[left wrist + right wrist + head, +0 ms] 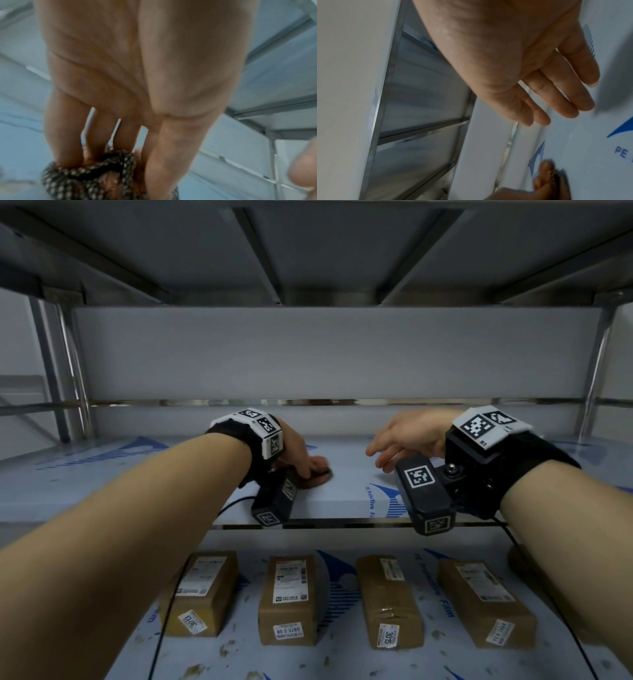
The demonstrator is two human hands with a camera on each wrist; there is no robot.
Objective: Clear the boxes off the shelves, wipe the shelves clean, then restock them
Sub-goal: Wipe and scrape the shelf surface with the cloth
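My left hand (305,460) presses a small dark checked cloth (320,475) flat on the middle shelf (137,484). In the left wrist view its fingers (68,135) run fairly straight down onto the bunched cloth (85,178). My right hand (400,440) hovers just above the same shelf to the right, fingers spread and relaxed, holding nothing (522,60). The middle shelf carries no boxes. Several brown cardboard boxes with white labels lie in a row on the lower shelf (342,659), among them one on the left (205,590) and one on the right (483,601).
Blue-printed protective film covers the shelves. Brown specks dot the lower shelf (226,648). The upper shelf's underside (315,251) hangs close overhead, and metal posts (75,371) stand at both sides. Black cables (168,604) trail from the wrist cameras.
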